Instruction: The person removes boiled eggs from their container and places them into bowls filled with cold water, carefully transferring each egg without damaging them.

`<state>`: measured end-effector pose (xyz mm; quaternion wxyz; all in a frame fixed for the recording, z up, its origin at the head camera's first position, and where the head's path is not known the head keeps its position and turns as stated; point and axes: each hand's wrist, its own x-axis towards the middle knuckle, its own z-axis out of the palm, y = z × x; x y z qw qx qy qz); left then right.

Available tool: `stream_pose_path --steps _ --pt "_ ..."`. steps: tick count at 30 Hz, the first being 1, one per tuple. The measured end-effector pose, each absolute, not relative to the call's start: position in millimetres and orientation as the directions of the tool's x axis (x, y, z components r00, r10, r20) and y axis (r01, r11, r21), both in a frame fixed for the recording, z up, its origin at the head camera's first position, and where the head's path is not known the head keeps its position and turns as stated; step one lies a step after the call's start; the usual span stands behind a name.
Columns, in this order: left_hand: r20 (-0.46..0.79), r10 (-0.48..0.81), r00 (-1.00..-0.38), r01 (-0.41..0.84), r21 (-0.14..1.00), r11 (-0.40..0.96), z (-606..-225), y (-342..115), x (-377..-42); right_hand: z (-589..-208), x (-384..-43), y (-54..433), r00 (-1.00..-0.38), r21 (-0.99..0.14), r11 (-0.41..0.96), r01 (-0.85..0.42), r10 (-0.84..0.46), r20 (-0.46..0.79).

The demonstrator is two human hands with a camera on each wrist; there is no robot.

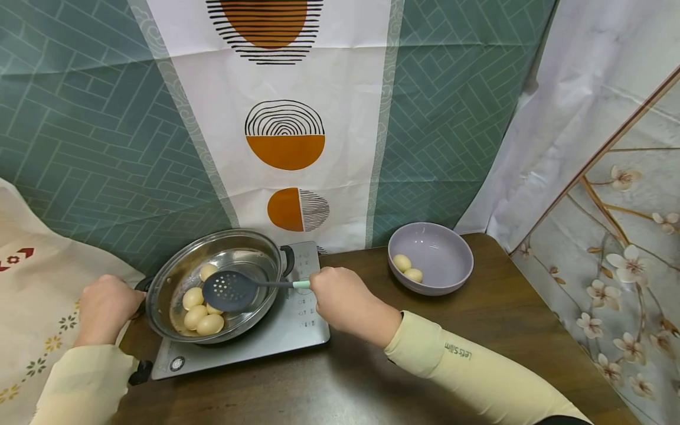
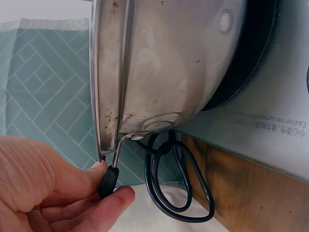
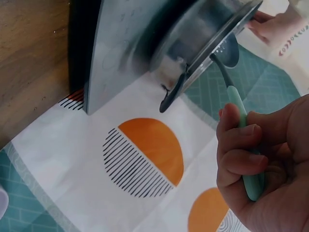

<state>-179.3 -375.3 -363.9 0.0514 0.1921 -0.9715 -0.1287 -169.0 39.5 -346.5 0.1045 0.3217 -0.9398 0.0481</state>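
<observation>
A wide steel pan sits on a silver induction cooker with several pale peeled-looking eggs in its left part. My left hand pinches the pan's black side handle between thumb and fingers. In my right hand is the mint-green handle of a dark slotted spoon, with the fingers curled round it. The spoon's perforated head is inside the pan, partly covering an egg. To the right stands a lilac bowl with two eggs at its left side.
Everything stands on a dark wooden table against a green and white patterned cloth. A looped black cord hangs beside the cooker below the pan. The pan's other black handle points right.
</observation>
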Motion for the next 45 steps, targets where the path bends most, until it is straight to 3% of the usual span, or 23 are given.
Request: stream_pose_path --steps 17,22,32,39,45 --pt "0.037 -0.397 -0.917 -0.376 0.252 0.892 -362 -376 -181 -353 -163 27 -0.691 0.146 0.737 -0.66 -0.671 0.268" --pt "0.033 -0.397 -0.917 -0.377 0.251 0.891 -363 -377 -181 -354 -160 25 -0.677 0.144 0.722 -0.676 -0.687 0.265" --pt "0.047 -0.394 -0.918 -0.371 0.252 0.894 -361 -376 -182 -341 -168 33 -0.746 -0.144 0.733 -0.665 -0.662 0.073" --pt "0.052 -0.393 -0.918 -0.367 0.267 0.891 -362 -374 -179 -340 -175 36 -0.794 -0.397 0.743 -0.539 -0.606 -0.055" --pt "0.06 -0.393 -0.918 -0.363 0.279 0.889 -363 -375 -179 -344 -184 38 -0.807 -0.526 0.731 -0.434 -0.576 -0.135"
